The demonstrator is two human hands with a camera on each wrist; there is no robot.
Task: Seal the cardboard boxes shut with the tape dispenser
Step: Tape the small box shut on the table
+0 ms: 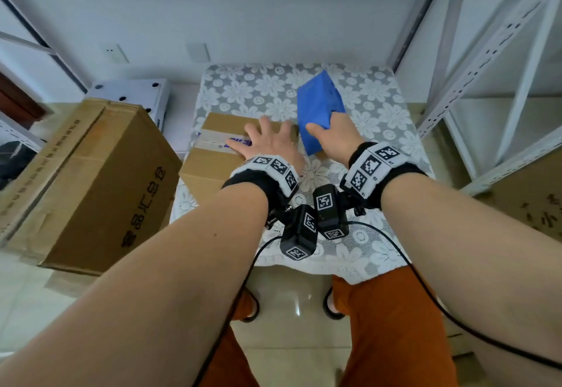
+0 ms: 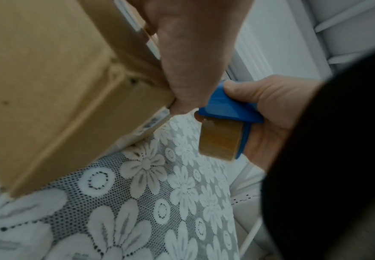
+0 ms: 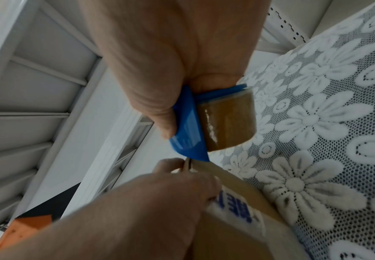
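Observation:
A small cardboard box [image 1: 209, 155] lies on the lace-covered table [image 1: 359, 107], with a strip of printed tape [image 1: 213, 140] across its top. My left hand [image 1: 264, 140] lies flat on the box top, fingers spread, near its right end. My right hand [image 1: 334, 140] grips the blue tape dispenser [image 1: 319, 110] just right of the box, tilted up. In the wrist views the dispenser [image 2: 224, 109] holds a brown tape roll [image 3: 226, 123], and its front tip [image 3: 200, 158] sits at the box's edge [image 3: 226, 177] beside my left fingers [image 3: 168, 165].
A large cardboard box [image 1: 85, 180] with black printing stands on the floor to the left. A white appliance [image 1: 137, 91] sits behind it. White metal shelving [image 1: 501, 61] rises on the right, with another carton [image 1: 529, 204] under it. The right half of the table holds nothing.

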